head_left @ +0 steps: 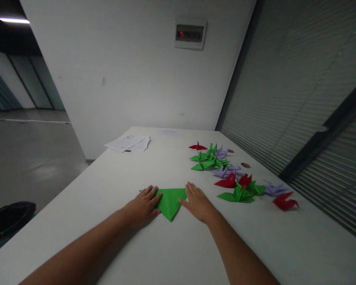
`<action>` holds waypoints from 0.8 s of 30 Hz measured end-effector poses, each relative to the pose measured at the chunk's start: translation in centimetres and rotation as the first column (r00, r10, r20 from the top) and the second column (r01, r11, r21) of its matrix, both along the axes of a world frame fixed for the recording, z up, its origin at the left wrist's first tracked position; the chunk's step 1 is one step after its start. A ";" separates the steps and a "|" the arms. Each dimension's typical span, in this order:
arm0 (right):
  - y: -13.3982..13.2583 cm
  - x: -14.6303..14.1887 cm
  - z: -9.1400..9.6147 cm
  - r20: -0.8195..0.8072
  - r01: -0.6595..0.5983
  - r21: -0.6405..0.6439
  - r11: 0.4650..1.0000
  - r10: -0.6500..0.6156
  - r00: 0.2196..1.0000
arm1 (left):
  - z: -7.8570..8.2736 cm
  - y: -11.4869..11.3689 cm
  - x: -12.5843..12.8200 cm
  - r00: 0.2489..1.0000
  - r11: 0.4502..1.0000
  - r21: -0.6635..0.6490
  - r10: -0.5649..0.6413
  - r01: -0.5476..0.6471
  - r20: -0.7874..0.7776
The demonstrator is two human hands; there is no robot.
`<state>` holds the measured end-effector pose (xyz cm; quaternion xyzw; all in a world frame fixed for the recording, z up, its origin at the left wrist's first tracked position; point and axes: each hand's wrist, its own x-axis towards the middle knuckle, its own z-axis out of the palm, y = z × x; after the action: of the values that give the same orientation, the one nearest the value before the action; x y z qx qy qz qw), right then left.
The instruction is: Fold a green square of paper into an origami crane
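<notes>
Two flat hands on a folded green paper (170,200), at the near middle of a white worktop (163,257).
The paper lies as a triangle, its long edge on the far side and a point toward the near side. The left hand (141,208) covers its left part, fingers stretched out and slightly spread; the right hand (199,202) rests at its right corner, fingers straight and close together, thumb held apart by the right edge. Neither hand grips anything. To the right, folded paper birds run from near to far in a loose group: green ones (240,194), red ones (285,202) and pale purple ones (275,189). Printed sheets (127,143) overlap at the far left, and a black-lined bin (12,213) stands left of the worktop.
</notes>
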<state>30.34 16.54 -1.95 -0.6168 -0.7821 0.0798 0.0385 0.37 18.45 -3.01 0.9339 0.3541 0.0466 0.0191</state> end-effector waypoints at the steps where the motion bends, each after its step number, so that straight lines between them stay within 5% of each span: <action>1: 0.0 0.0 0.0 -0.003 -0.004 0.003 1.000 0.004 1.000 | 0.1 0.1 -0.1 1.000 1.000 -0.007 0.004 -0.004 -0.004; 18: 0.0 0.0 0.3 0.017 0.001 -0.022 1.000 -0.001 1.000 | 1.7 1.5 -2.3 0.995 0.997 0.019 0.078 -0.079 0.059; 24: 0.0 -0.2 0.4 0.015 0.000 -0.006 1.000 0.000 1.000 | 3.1 1.2 -1.4 0.991 0.996 0.059 0.053 -0.060 0.122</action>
<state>30.16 16.52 -1.60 -0.6176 -0.7820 0.0775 0.0306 -1.01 19.64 0.05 0.9191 0.3770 0.1143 0.0098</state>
